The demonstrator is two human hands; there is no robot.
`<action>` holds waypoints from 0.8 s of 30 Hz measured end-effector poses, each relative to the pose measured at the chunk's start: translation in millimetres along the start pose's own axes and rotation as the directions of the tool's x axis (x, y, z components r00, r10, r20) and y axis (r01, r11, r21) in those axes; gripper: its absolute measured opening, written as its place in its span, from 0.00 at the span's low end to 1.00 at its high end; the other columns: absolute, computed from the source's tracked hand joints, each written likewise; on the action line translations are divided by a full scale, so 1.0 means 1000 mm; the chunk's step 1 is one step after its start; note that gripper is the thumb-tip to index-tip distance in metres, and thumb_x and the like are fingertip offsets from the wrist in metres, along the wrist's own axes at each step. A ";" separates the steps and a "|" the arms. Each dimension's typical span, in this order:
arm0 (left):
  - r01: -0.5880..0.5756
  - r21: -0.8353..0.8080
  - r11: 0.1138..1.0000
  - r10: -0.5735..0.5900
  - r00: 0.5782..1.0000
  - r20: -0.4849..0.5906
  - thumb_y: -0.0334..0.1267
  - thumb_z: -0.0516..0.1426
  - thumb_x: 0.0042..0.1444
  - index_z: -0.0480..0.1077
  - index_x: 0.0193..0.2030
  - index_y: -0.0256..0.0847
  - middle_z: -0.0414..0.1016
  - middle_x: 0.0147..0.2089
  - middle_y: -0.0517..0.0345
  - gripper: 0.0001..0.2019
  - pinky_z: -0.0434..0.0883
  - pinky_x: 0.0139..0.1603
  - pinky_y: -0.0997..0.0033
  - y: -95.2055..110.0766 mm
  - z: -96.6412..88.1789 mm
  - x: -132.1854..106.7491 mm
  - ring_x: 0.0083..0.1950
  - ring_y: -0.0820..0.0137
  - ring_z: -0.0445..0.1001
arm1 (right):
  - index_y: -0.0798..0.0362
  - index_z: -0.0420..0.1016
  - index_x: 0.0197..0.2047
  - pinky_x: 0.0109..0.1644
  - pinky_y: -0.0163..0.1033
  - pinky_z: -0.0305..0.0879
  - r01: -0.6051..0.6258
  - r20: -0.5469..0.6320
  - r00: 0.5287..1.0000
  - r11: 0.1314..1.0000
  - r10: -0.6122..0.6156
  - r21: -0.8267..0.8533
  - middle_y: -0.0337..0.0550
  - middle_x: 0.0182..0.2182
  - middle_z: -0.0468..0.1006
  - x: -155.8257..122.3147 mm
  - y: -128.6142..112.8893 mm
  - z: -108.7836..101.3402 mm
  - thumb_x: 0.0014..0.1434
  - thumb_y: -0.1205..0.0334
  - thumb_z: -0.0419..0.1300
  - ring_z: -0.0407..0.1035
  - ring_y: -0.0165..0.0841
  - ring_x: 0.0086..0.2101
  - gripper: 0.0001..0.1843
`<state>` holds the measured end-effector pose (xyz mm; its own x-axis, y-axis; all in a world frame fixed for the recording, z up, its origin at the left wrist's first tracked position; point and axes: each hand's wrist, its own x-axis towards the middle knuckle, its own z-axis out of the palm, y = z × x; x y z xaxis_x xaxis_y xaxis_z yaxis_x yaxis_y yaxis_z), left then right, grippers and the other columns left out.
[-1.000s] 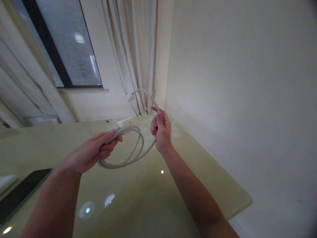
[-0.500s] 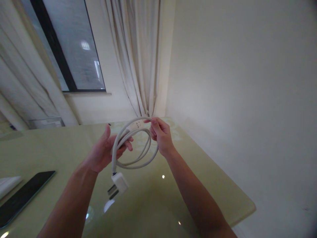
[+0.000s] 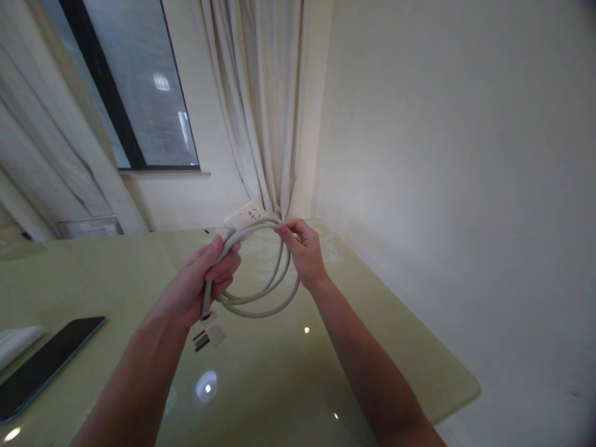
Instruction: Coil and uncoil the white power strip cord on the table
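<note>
A white power cord [image 3: 261, 315] hangs in loose loops between my two hands, above the table. My left hand [image 3: 209, 270] is closed around the left side of the coil, thumb on top. Below that hand dangles the cord's white plug [image 3: 214, 332], its dark prongs pointing left and down. My right hand [image 3: 302, 248] pinches the upper right of the loops between thumb and fingers. Just behind the coil shows a white power strip [image 3: 246, 214] with socket holes, tilted; its lower edge is partly hidden by the cord.
The glossy greenish table [image 3: 395, 347] borders a plain wall [image 3: 442, 186] on the right. At the left lie a dark flat device [image 3: 51, 366] and a white object [image 3: 18, 341], cut off by the frame. Curtains [image 3: 261, 93] and a window [image 3: 139, 81] stand behind.
My left hand has closed around the coil from a looser, open-fingered hold. The power strip has risen, and the plug has swung left and up. My right hand has barely shifted.
</note>
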<state>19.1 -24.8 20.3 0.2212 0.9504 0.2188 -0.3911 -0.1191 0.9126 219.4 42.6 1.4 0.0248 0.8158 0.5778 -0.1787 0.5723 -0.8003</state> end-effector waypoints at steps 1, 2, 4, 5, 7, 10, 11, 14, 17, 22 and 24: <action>0.009 -0.021 1.000 -0.009 1.000 0.009 0.59 0.71 0.56 0.74 0.37 0.38 0.45 0.21 0.74 0.24 0.55 0.16 0.84 0.001 0.002 -0.001 0.21 0.78 0.38 | 0.50 0.79 0.37 0.44 0.35 0.69 -0.013 0.001 1.000 1.000 0.013 0.004 0.39 0.35 0.77 -0.001 -0.001 0.001 0.63 0.46 0.69 0.72 0.32 0.39 0.16; 0.014 -0.046 0.999 -0.014 1.000 0.012 0.58 0.71 0.57 0.73 0.36 0.38 0.43 0.21 0.75 0.23 0.55 0.16 0.84 0.002 0.004 -0.002 0.22 0.77 0.37 | 0.50 0.78 0.37 0.43 0.35 0.69 -0.018 -0.001 1.000 1.000 0.018 0.001 0.39 0.34 0.77 -0.001 -0.001 0.002 0.63 0.45 0.69 0.72 0.32 0.38 0.16; 0.014 -0.104 0.994 -0.014 1.000 -0.002 0.56 0.71 0.58 0.72 0.35 0.39 0.41 0.21 0.75 0.22 0.56 0.15 0.84 0.003 0.007 -0.003 0.22 0.76 0.36 | 0.50 0.76 0.37 0.40 0.34 0.67 -0.004 -0.004 1.000 1.000 0.004 -0.023 0.39 0.34 0.77 -0.001 -0.003 0.003 0.63 0.45 0.68 0.71 0.31 0.37 0.17; 0.001 -0.141 0.990 -0.004 1.000 -0.018 0.54 0.71 0.59 0.72 0.35 0.39 0.40 0.20 0.74 0.21 0.56 0.15 0.84 0.004 0.007 -0.003 0.22 0.76 0.37 | 0.50 0.75 0.37 0.39 0.34 0.66 0.010 -0.006 1.000 0.999 -0.010 -0.040 0.38 0.34 0.76 -0.001 -0.002 0.002 0.64 0.45 0.68 0.70 0.31 0.36 0.17; -0.045 -0.228 0.973 0.033 0.998 -0.056 0.50 0.70 0.61 0.71 0.35 0.40 0.39 0.20 0.74 0.18 0.56 0.15 0.84 0.005 0.006 -0.002 0.22 0.75 0.38 | 0.50 0.75 0.37 0.38 0.34 0.65 0.030 -0.008 1.000 0.997 -0.031 -0.075 0.38 0.33 0.76 0.000 0.000 0.001 0.66 0.45 0.66 0.70 0.31 0.35 0.16; -0.091 -0.291 0.953 0.070 0.994 -0.079 0.44 0.67 0.64 0.71 0.35 0.40 0.40 0.20 0.74 0.13 0.56 0.16 0.83 0.008 0.000 -0.002 0.22 0.74 0.40 | 0.50 0.77 0.38 0.40 0.34 0.66 0.044 -0.041 0.998 0.993 -0.048 -0.108 0.39 0.34 0.77 0.001 0.005 -0.001 0.68 0.46 0.63 0.71 0.31 0.36 0.16; -0.083 -0.272 0.959 0.065 0.995 -0.074 0.43 0.67 0.65 0.71 0.34 0.40 0.41 0.19 0.73 0.13 0.57 0.16 0.82 0.009 -0.002 -0.002 0.21 0.75 0.40 | 0.50 0.77 0.39 0.41 0.35 0.67 0.049 -0.051 0.997 0.992 -0.056 -0.115 0.39 0.34 0.78 0.001 0.007 -0.001 0.68 0.46 0.63 0.72 0.32 0.37 0.16; -0.036 -0.122 0.992 0.030 0.998 -0.049 0.45 0.65 0.66 0.72 0.34 0.40 0.48 0.18 0.72 0.14 0.58 0.17 0.82 0.008 -0.004 -0.002 0.20 0.77 0.42 | 0.49 0.80 0.40 0.43 0.35 0.68 0.108 -0.045 0.992 0.980 -0.117 -0.165 0.41 0.38 0.79 -0.001 0.008 0.000 0.69 0.48 0.63 0.73 0.32 0.40 0.14; -0.016 0.016 1.000 0.016 1.000 -0.021 0.50 0.65 0.66 0.73 0.34 0.39 0.53 0.17 0.71 0.17 0.57 0.17 0.82 0.004 0.000 -0.004 0.18 0.78 0.45 | 0.49 0.81 0.40 0.46 0.36 0.71 0.187 -0.027 0.980 0.953 -0.199 -0.238 0.42 0.41 0.76 -0.004 0.008 0.002 0.70 0.50 0.64 0.73 0.33 0.43 0.12; 0.075 0.115 0.991 -0.076 0.997 0.007 0.58 0.63 0.65 0.73 0.36 0.39 0.50 0.16 0.72 0.22 0.55 0.17 0.81 0.001 0.008 -0.006 0.17 0.79 0.46 | 0.50 0.79 0.41 0.48 0.38 0.73 0.193 -0.111 0.969 0.954 -0.222 -0.228 0.44 0.43 0.75 -0.006 0.012 0.006 0.70 0.47 0.64 0.73 0.35 0.45 0.14; 0.130 0.138 0.982 -0.135 0.990 0.027 0.61 0.62 0.65 0.74 0.35 0.38 0.49 0.15 0.72 0.25 0.54 0.17 0.81 0.000 0.009 -0.007 0.17 0.79 0.45 | 0.49 0.77 0.42 0.48 0.39 0.74 0.149 -0.126 0.977 0.976 -0.170 -0.158 0.43 0.42 0.77 -0.005 0.013 0.007 0.68 0.45 0.66 0.75 0.35 0.44 0.15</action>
<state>25.4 -34.4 22.2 0.2957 0.9498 0.1026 -0.2322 -0.0327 0.9721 210.3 45.1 -10.5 0.1784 0.7107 0.6805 -0.0152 0.6935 -0.7202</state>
